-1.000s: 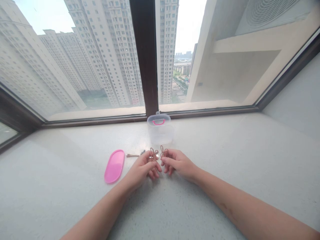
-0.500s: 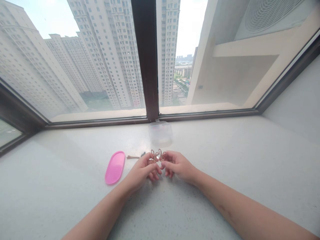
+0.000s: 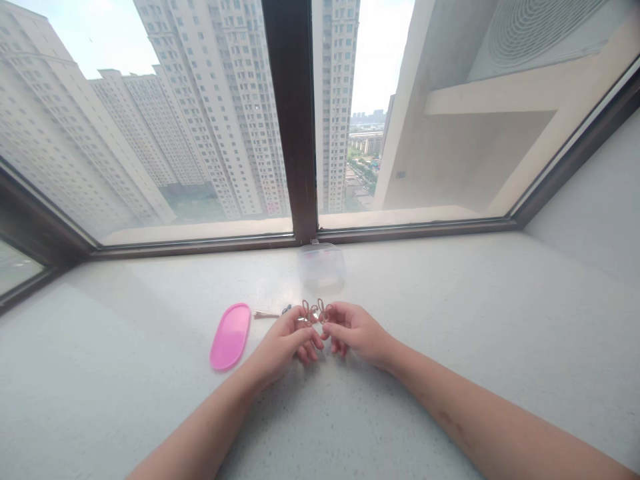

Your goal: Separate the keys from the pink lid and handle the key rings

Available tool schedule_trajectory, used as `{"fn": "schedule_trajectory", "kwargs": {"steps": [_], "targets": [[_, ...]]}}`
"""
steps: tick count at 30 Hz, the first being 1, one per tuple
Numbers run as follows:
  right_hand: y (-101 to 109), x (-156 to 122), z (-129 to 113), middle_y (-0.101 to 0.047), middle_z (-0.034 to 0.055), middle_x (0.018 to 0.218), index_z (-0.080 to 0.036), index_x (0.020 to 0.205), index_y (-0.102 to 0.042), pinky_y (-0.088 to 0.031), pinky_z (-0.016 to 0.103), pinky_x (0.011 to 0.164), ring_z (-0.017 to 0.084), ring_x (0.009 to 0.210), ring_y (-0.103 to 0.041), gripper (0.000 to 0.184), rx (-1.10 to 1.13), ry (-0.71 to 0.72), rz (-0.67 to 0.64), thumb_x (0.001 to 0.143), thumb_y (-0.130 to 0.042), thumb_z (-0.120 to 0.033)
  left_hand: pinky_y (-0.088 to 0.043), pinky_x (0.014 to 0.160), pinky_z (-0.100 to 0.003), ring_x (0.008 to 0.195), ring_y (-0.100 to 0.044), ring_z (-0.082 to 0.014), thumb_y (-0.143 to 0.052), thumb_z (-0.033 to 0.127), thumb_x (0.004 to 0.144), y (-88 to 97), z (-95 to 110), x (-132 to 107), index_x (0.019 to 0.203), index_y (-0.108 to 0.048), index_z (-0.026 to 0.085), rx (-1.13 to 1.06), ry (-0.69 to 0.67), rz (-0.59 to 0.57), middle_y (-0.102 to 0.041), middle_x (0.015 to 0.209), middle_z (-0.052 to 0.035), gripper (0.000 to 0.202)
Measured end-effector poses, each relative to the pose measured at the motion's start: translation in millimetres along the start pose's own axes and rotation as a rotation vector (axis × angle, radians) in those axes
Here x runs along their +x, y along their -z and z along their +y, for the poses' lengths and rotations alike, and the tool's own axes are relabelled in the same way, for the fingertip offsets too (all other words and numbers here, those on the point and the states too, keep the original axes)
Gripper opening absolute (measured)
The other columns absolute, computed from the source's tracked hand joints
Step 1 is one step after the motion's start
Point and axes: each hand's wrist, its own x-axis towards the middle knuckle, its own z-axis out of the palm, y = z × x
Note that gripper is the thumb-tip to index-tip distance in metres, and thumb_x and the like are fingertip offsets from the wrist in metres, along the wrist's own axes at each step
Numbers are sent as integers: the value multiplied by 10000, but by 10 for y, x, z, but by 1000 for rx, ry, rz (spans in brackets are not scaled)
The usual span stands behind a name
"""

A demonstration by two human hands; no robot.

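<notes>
My left hand (image 3: 285,341) pinches a small rose-gold wire clip (image 3: 307,311) between thumb and fingertips. My right hand (image 3: 356,331) pinches a matching wire clip (image 3: 323,309), and the two clips touch or overlap between the hands, just above the pale sill (image 3: 450,313). A clear plastic box (image 3: 321,268) stands right behind the hands near the window frame. A pink oval lid (image 3: 231,335) lies flat to the left of my left hand.
A slim metal hair clip (image 3: 266,313) and a small dark piece (image 3: 285,308) lie on the sill between the lid and my left hand. A dark window frame (image 3: 295,120) runs along the sill's far edge, and a wall rises at the right.
The two clips have come together; a second ago they stood slightly apart. The view shifted a little, and the box's pink handle no longer shows.
</notes>
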Motion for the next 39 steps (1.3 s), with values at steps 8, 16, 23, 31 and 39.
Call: {"fn": "schedule_trajectory", "kwargs": {"steps": [8,16,23,31,39], "targets": [[8,3,-3,-639,23,733,-147,919,-546,-434,177,396,94,484,-585,236,11,-21,22,785,-638,-320,-431,490,-197,562,-608,-112,-507,239,843,18,-49,6,1034,-458,160,-5,-7,-9,-633,752,-31,212],[7,14,-15,-637,29,735,-139,915,-549,-448,188,418,94,499,-583,231,29,-31,21,773,-642,-294,-434,499,-196,563,-602,-105,-506,237,846,8,4,-7,1021,-465,159,0,4,-5,-628,754,-27,196],[19,3,-23,-623,23,726,-134,923,-552,-449,184,427,92,513,-583,206,32,-25,19,781,-620,-265,-435,497,-193,564,-603,-105,-511,244,846,11,-3,10,1037,-473,161,0,-3,-19,-628,757,-27,211],[26,-1,-14,-632,26,723,-145,859,-532,-451,191,424,103,512,-595,184,37,-20,6,770,-635,-269,-437,497,-200,560,-605,-112,-499,224,844,19,-22,10,1017,-452,166,2,1,-19,-632,755,-28,188],[31,-2,-9,-620,16,721,-144,908,-542,-438,191,415,95,498,-574,185,12,-13,-2,786,-611,-264,-433,497,-202,561,-606,-114,-503,235,843,11,1,-4,1013,-454,163,18,-4,-37,-636,758,-33,191]]}}
